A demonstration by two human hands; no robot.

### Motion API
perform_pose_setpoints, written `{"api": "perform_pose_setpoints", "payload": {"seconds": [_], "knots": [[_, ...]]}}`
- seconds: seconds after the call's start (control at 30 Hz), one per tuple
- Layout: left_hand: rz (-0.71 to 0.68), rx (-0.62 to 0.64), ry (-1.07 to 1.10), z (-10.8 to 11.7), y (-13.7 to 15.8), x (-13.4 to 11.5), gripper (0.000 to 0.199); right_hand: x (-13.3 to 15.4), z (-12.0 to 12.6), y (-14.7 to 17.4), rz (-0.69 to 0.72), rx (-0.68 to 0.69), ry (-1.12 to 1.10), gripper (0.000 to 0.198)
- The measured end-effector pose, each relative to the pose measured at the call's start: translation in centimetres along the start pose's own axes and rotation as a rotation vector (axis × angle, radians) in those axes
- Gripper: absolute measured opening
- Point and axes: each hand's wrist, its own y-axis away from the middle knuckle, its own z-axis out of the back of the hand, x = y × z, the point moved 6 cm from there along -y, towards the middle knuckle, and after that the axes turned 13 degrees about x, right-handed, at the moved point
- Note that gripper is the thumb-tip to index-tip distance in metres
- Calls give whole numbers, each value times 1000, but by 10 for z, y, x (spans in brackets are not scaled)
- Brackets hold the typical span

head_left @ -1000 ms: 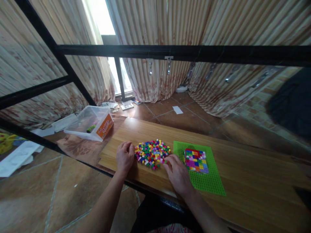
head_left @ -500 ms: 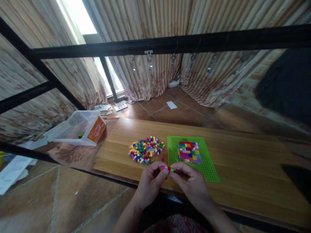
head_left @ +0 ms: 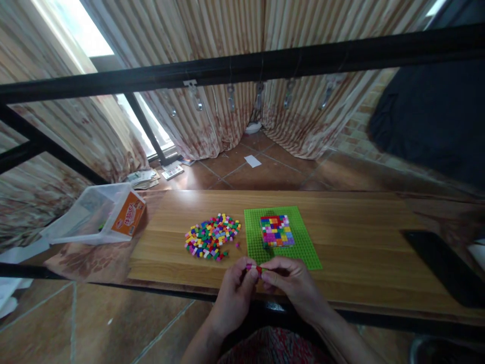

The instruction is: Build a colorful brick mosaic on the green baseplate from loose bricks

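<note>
A short row of joined toy bricks (head_left: 254, 268), with pink, white, red and green showing, is pinched between both hands near the table's front edge. My left hand (head_left: 237, 288) is closed on its left end. My right hand (head_left: 291, 283) is closed around the right end, its fingers covering part of the green. Just beyond the hands lies a green baseplate (head_left: 303, 247), bearing a square block of many-coloured bricks (head_left: 277, 231). Left of the plate spreads a pile of loose small bricks (head_left: 212, 236); a single pink brick (head_left: 237, 245) sits apart between pile and plate.
The wooden table (head_left: 359, 242) stretches right to a black phone-like slab (head_left: 443, 265). A clear plastic bin (head_left: 91, 217) with an orange label stands at the left. A dark metal rail (head_left: 212, 68) with hanging hooks crosses ahead, before striped curtains (head_left: 220, 121).
The view has turned to the right, so the table's contents sit further left and the black slab shows more fully. The right fingers now cover more of the brick row.
</note>
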Motion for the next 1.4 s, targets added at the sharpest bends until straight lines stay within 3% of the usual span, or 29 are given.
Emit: {"api": "perform_pose_setpoints", "payload": {"seconds": [0.2,0.53,0.87,1.0,1.17,1.4], "knots": [[59,-19,265,-3,-5,8,36,3,19,9,70,-100,-99,29],[-11,-130,33,27,-11,13,39,34,101,8,175,-455,283,34],[45,-136,36,32,-14,29,38,37,116,-25,268,-511,564,28],[54,-123,3,32,-14,30,37,28,121,-38,273,-535,468,26],[52,-108,-32,34,-14,35,35,10,123,-45,225,-531,150,28],[49,-81,-44,33,-15,38,33,12,115,-45,207,-552,-56,26]]}}
